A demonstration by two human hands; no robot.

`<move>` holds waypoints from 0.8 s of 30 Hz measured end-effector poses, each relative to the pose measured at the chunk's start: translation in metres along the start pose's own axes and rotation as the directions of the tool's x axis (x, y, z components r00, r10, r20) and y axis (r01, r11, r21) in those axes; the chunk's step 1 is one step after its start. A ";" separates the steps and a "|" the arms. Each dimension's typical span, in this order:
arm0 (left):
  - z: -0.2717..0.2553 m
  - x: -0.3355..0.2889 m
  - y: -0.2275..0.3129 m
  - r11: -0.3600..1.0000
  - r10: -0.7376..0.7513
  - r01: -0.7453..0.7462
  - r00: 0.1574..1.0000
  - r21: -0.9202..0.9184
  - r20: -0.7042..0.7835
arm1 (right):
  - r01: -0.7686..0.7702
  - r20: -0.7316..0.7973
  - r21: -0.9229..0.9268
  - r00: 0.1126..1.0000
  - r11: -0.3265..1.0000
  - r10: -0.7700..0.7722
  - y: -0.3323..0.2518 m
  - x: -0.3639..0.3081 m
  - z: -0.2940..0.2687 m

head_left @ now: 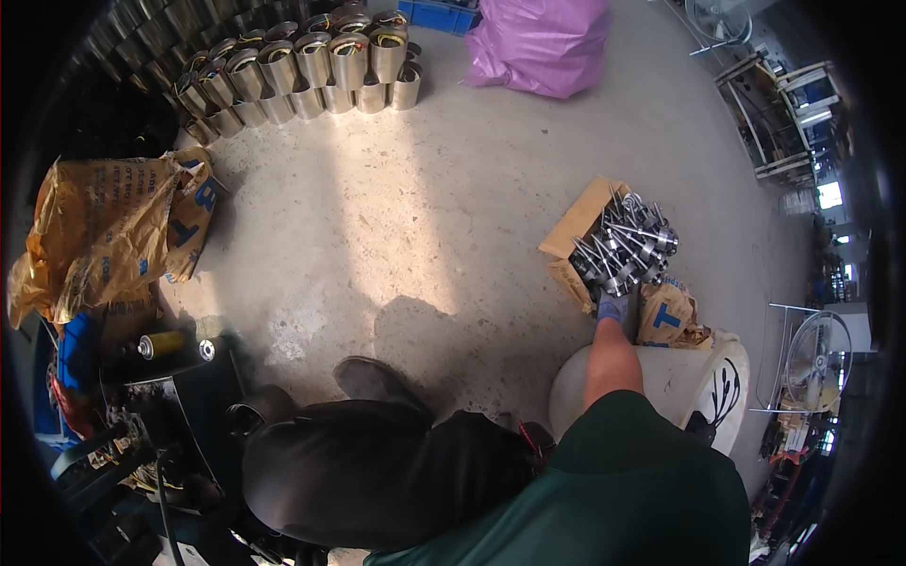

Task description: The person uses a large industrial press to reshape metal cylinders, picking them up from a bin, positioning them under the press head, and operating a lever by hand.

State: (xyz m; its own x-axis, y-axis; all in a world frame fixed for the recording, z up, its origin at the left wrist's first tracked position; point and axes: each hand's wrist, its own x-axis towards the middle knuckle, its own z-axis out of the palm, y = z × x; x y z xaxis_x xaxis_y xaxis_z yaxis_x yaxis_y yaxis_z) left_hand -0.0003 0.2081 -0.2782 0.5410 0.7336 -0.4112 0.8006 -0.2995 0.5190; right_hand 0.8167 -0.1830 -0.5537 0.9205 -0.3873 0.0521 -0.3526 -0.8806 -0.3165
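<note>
My right arm stretches forward to a cardboard box (573, 226) standing to the right. A bluish glove or cuff shows on my right hand (610, 307), which is at the near side of the box. The box is heaped with shiny metal shafts carrying round discs (628, 247), pointing in several directions. My fingers are hidden by the parts and the box edge, so their grip does not show. My left hand is out of the picture.
A pale drum (604, 373) and crumpled brown paper (668, 316) sit beside my right arm. At left are a dark machine (179, 415), a spray can (161, 344) and a brown paper sack (104, 226). Metal cylinders (349, 62) and a purple sack (538, 42) stand farther off.
</note>
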 end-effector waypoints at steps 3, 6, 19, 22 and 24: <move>0.003 0.007 -0.001 1.000 0.015 -0.015 1.000 -0.009 -0.016 | -0.236 -0.075 0.124 0.966 0.964 0.246 -0.013 -0.040 -0.025; 0.008 0.015 -0.003 0.998 0.047 -0.049 0.998 -0.038 -0.042 | -0.183 -0.056 0.347 0.975 0.920 0.215 -0.026 -0.039 -0.047; 0.018 0.018 -0.017 0.987 0.066 -0.079 0.993 -0.137 -0.098 | -0.364 -0.024 0.154 0.928 0.918 0.372 -0.140 0.017 -0.107; 0.019 0.000 -0.019 0.992 0.002 -0.014 0.995 -0.124 -0.096 | -0.343 -0.019 0.314 0.930 0.885 0.367 -0.145 -0.003 -0.098; 0.019 -0.006 -0.021 0.992 -0.029 0.018 0.995 -0.121 -0.092 | -0.263 -0.055 0.235 0.958 0.936 0.283 -0.144 -0.018 -0.113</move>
State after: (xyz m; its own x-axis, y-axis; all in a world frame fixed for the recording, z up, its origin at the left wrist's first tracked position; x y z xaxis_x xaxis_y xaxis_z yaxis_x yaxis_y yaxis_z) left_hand -0.0157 0.1984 -0.3011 0.4917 0.7950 -0.3553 0.7729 -0.2105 0.5986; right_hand 0.8321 -0.0805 -0.4026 0.7726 -0.6348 0.0125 -0.5320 -0.6581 -0.5328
